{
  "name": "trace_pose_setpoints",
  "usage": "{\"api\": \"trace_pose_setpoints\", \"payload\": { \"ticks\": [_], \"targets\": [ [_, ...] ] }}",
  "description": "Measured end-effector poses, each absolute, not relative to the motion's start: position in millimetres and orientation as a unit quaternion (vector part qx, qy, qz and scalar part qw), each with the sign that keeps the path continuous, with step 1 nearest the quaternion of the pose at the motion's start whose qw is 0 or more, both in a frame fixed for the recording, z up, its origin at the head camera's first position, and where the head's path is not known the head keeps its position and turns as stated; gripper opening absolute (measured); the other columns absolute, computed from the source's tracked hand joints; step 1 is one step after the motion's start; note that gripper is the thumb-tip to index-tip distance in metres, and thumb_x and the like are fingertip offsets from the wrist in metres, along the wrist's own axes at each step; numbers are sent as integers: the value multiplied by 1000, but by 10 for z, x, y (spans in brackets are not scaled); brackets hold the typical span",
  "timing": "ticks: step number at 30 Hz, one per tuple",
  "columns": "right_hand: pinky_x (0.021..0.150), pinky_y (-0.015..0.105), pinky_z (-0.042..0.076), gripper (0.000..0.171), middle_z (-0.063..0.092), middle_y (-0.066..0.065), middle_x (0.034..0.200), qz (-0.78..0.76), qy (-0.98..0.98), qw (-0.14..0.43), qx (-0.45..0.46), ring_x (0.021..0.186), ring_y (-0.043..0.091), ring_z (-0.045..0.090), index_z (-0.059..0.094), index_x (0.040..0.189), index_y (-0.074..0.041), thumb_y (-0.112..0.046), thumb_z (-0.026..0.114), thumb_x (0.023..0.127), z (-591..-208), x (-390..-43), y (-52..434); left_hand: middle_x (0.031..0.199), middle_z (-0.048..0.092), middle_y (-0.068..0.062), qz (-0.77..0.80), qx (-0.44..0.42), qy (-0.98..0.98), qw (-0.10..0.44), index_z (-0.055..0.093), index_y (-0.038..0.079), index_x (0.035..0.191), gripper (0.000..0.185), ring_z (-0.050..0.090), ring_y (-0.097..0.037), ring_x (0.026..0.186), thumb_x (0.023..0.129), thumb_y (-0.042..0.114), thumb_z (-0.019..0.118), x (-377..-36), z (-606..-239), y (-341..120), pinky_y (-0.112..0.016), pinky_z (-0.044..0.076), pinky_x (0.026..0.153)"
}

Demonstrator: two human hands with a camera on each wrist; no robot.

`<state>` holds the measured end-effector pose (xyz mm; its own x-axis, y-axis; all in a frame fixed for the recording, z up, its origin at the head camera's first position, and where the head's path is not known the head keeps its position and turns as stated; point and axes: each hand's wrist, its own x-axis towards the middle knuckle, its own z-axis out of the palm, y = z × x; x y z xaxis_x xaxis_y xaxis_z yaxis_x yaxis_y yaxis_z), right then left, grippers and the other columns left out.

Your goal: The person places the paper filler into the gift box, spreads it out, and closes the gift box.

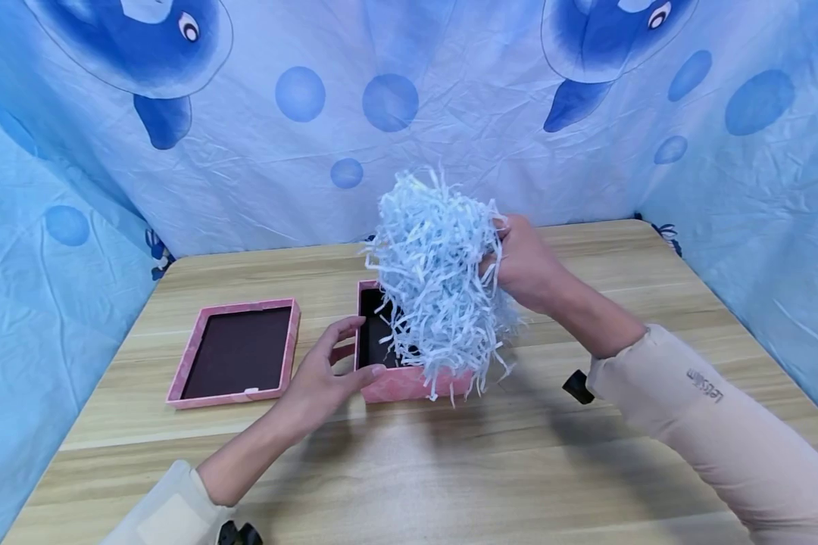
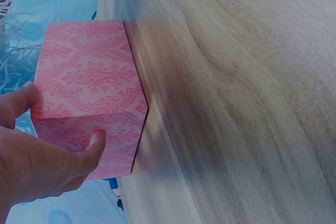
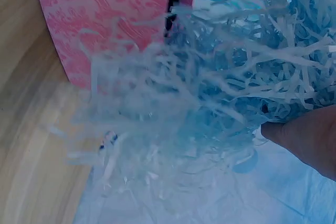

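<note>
Clutched in the right hand (image 1: 528, 265), a big wad of pale blue shredded paper (image 1: 439, 280) hangs over the open pink box (image 1: 409, 382) (strands trail inside). Left hand (image 1: 327, 371) grips the box's near-left corner. Its lid (image 1: 235, 352) lies on the wooden table (image 1: 491, 469), beside.

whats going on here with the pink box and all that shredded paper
A person's right hand grips a big clump of pale blue shredded paper above an open pink box on a wooden table. The left hand steadies the box's near corner. The box's lid lies upturned beside it, to the left.
</note>
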<state>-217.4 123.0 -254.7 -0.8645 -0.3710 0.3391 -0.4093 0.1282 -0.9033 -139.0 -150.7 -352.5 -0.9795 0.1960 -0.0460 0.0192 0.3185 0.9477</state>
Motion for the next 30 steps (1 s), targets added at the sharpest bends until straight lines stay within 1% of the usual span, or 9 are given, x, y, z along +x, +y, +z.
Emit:
{"api": "trace_pose_setpoints", "payload": {
  "ticks": [4,11,14,17,20,21,24,27,30],
  "targets": [
    [83,24,50,40,68,-4,94,606,-749,-4,268,86,11,59,65,108,8,14,57,70,-2648,-2182,1139,144,38,-12,587,66,803,81,36,18,144,72,40,-36,132,84,16,75,-1391,-3528,-1505,-42,49,96],
    [88,27,50,48,68,13,107,579,-772,-28,261,92,14,60,65,115,4,14,56,68,-2818,-2185,1005,143,40,-11,586,67,804,78,35,16,144,70,41,-36,132,85,10,73,-1402,-3528,-1502,-42,48,97],
    [93,29,49,55,66,11,113,565,-777,-28,277,99,16,60,63,121,-1,12,56,68,-2896,-2194,946,143,40,-10,582,68,806,79,36,14,143,68,40,-34,133,86,9,72,-1402,-3528,-1501,-42,47,98],
    [99,32,45,61,62,7,124,553,-773,-27,308,111,17,57,58,129,-5,11,62,70,-2973,-2206,888,143,41,-10,578,66,809,80,36,15,142,68,41,-34,133,85,10,72,-1400,-3527,-1500,-43,47,98],
    [102,33,43,61,56,8,133,532,-780,-31,326,121,20,52,55,131,-3,11,61,72,-3026,-2203,839,141,43,-9,574,64,813,79,36,17,142,69,42,-32,132,84,11,74,-1405,-3528,-1497,-44,46,99],
    [104,33,42,59,54,8,135,524,-786,-34,326,125,21,49,55,132,-3,9,64,75,-3037,-2195,823,141,43,-9,573,64,813,77,36,17,142,70,43,-32,131,84,11,74,-1406,-3528,-1497,-44,46,99],
    [106,35,39,53,49,8,140,498,-803,-41,325,132,22,43,56,130,-3,8,60,79,-3065,-2171,782,139,45,-9,571,66,816,69,36,15,142,69,43,-32,131,84,9,73,-1405,-3526,-1498,-44,43,102],
    [107,35,39,51,48,5,140,479,-816,-47,319,132,22,42,57,130,-6,5,65,81,-3100,-2154,735,139,44,-11,568,69,818,61,35,11,143,67,42,-33,131,86,6,70,-1398,-3523,-1500,-44,41,104],
    [108,35,37,52,49,3,139,463,-825,-50,320,131,21,43,57,129,-9,2,69,79,-3146,-2142,694,140,45,-11,564,67,821,61,35,11,143,65,42,-32,131,86,3,67,-1390,-3522,-1500,-42,42,103]
  ]
}}
